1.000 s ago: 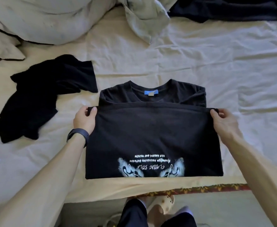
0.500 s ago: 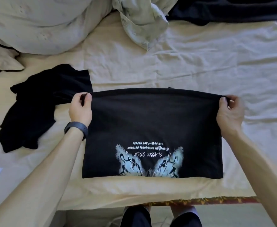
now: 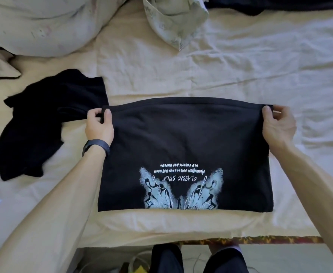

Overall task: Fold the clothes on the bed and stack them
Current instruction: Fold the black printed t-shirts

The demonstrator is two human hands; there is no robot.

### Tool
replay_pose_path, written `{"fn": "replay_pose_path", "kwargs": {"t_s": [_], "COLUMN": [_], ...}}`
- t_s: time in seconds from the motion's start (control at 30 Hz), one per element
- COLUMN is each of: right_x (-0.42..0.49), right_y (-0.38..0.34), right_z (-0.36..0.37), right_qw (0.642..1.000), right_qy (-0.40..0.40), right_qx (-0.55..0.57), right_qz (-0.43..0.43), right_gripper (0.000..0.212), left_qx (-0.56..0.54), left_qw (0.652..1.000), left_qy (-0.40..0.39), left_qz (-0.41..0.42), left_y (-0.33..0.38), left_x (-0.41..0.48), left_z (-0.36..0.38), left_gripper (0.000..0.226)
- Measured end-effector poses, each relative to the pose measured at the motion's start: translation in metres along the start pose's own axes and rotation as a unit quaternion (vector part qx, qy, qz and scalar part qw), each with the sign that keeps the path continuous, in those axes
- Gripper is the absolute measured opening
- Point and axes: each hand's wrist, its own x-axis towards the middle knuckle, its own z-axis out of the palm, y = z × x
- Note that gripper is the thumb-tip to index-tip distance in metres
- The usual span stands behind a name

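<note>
The black T-shirt (image 3: 183,146) lies flat on the bed sheet (image 3: 240,66) between the two hands, doubled over so that its pale butterfly print faces up near the person. The left hand (image 3: 99,125) pinches the far left corner of the doubled edge between thumb and curled fingers, and the right hand (image 3: 278,125) pinches the far right corner in the same way, the edge stretched straight between them. This fold looks nearly laid, though the shirt is wide and probably needs another fold before it can go on a stack. No stack of finished clothes is visible. Just outside the left hand, a crumpled black garment (image 3: 43,125) waits unfolded, and well beyond the right hand more dark cloth (image 3: 280,4) lies at the far edge, so most of the task seems to remain.
</note>
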Motion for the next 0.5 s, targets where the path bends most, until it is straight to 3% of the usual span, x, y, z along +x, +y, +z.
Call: {"fn": "replay_pose_path", "kwargs": {"t_s": [0.2, 0.33, 0.5], "right_x": [-0.077, -0.143, -0.189], "right_y": [0.036, 0.083, 0.103], "right_z": [-0.052, -0.083, -0.091], "right_qw": [0.986, 0.966, 0.948], "right_qy": [-0.118, -0.178, -0.17], "right_qx": [-0.072, -0.049, 0.04], "right_qz": [0.095, 0.182, 0.266], "right_gripper": [0.055, 0.045, 0.025], "left_qx": [0.014, 0.08, 0.084], "left_qw": [0.994, 0.983, 0.973], "left_qy": [-0.013, -0.069, -0.118], "left_qz": [-0.104, -0.149, -0.181], "left_y": [-0.053, -0.102, -0.12], "left_x": [-0.076, -0.14, -0.17], "left_z": [-0.034, -0.059, -0.075], "left_gripper": [0.045, 0.049, 0.046]}}
